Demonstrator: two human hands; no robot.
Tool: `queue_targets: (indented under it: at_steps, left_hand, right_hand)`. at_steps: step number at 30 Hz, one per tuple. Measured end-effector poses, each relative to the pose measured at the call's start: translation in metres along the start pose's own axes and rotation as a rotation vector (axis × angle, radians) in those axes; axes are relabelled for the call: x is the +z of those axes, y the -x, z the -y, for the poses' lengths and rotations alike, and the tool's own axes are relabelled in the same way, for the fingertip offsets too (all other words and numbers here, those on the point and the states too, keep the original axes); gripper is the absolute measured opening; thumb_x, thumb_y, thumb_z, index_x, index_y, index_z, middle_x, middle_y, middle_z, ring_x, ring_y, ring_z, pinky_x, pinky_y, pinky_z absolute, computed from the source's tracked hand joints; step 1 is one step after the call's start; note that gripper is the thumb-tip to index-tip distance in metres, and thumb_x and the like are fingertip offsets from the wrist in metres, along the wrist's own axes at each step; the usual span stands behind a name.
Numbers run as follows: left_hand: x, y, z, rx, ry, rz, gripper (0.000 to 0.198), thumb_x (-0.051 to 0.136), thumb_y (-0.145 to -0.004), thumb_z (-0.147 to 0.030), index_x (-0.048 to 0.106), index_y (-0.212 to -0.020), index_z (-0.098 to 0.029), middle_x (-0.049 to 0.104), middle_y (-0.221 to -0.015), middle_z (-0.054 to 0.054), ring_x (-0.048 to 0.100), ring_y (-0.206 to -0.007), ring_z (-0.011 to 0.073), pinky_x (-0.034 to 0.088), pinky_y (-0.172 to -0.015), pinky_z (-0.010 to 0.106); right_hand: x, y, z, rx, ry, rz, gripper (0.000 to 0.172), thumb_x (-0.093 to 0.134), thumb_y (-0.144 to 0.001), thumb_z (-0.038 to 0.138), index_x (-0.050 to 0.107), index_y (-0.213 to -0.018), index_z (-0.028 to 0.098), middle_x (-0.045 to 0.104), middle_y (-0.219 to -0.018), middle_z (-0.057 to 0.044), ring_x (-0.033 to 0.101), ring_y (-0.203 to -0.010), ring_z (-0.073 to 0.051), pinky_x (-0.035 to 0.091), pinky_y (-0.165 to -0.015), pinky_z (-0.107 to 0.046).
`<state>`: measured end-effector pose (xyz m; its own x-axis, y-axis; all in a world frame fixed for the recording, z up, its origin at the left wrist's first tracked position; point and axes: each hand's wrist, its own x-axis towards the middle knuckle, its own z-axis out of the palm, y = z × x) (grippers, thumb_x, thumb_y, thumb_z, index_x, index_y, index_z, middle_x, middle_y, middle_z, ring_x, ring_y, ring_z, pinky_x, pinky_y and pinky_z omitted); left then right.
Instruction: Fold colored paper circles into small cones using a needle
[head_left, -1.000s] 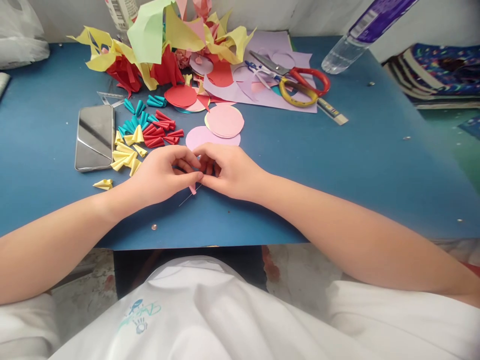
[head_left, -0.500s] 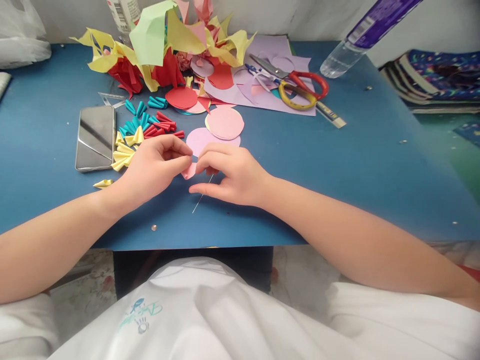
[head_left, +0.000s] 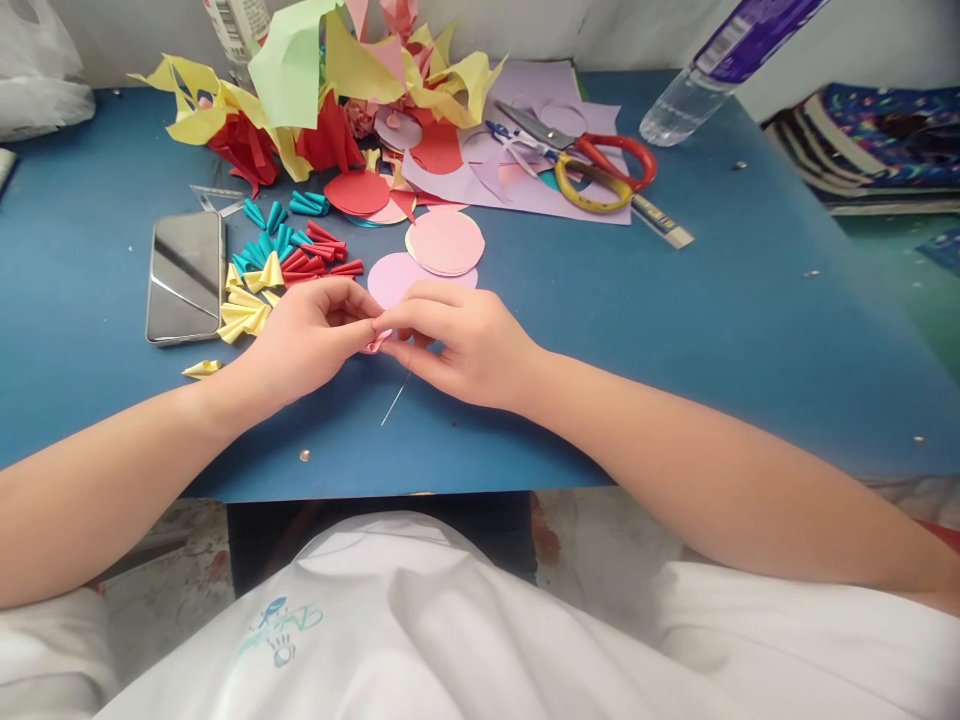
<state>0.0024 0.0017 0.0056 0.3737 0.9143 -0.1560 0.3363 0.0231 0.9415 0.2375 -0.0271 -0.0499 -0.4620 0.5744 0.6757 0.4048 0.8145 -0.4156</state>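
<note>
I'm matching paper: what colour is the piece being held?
The paper piece is pink; head view shows it.

Left hand (head_left: 315, 325) and right hand (head_left: 476, 345) meet at the fingertips (head_left: 382, 321)
Left forearm (head_left: 142, 465) slants in from lower left, right forearm (head_left: 675, 440) from lower right; wrists (head_left: 229, 402) nearly straight; left fingers (head_left: 349, 293) curl above the left thumb (head_left: 354, 337); right index finger (head_left: 420, 316) reaches to the left hand, right thumb (head_left: 416, 360) just below it.
</note>
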Motion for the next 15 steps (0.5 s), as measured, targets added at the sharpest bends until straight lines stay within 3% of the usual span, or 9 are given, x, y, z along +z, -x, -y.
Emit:
queue_targets:
  at_steps: [7, 11, 15]
  left_hand:
    - [0.0026, -0.0024, 0.0012, -0.073, 0.163, -0.042, 0.012, 0.092, -0.081, -0.027, 0.083, -0.088, -0.022, 0.08, -0.086, 0.001, 0.08, -0.087, 0.0212, 0.07, -0.093, 0.037]
    - [0.0051, -0.0036, 0.0007, -0.099, 0.343, -0.09, 0.014, 0.093, -0.089, -0.023, 0.079, -0.087, -0.02, 0.079, -0.09, 0.0, 0.083, -0.094, 0.0191, 0.075, -0.109, 0.042]
    - [0.0068, -0.0031, 0.0009, -0.067, 0.453, -0.04, 0.02, 0.1, -0.092, -0.024, 0.08, -0.092, -0.018, 0.081, -0.095, 0.0, 0.086, -0.102, 0.0193, 0.074, -0.121, 0.048]
  right_hand:
    - [-0.0027, -0.0041, 0.0017, -0.012, 0.006, 0.006, 0.021, 0.068, -0.124, 0.015, 0.087, -0.115, 0.018, 0.087, -0.101, -0.008, 0.084, -0.086, -0.023, 0.07, -0.076, -0.038]
    - [-0.0013, -0.0035, 0.0021, 0.05, 0.021, -0.05, 0.018, 0.069, -0.12, 0.015, 0.082, -0.109, 0.021, 0.085, -0.097, -0.005, 0.081, -0.084, -0.022, 0.067, -0.077, -0.037]
    - [-0.0012, -0.0034, -0.0003, 0.14, 0.017, -0.136, 0.017, 0.072, -0.114, 0.019, 0.077, -0.098, 0.023, 0.079, -0.086, -0.001, 0.073, -0.074, -0.018, 0.061, -0.074, -0.034]
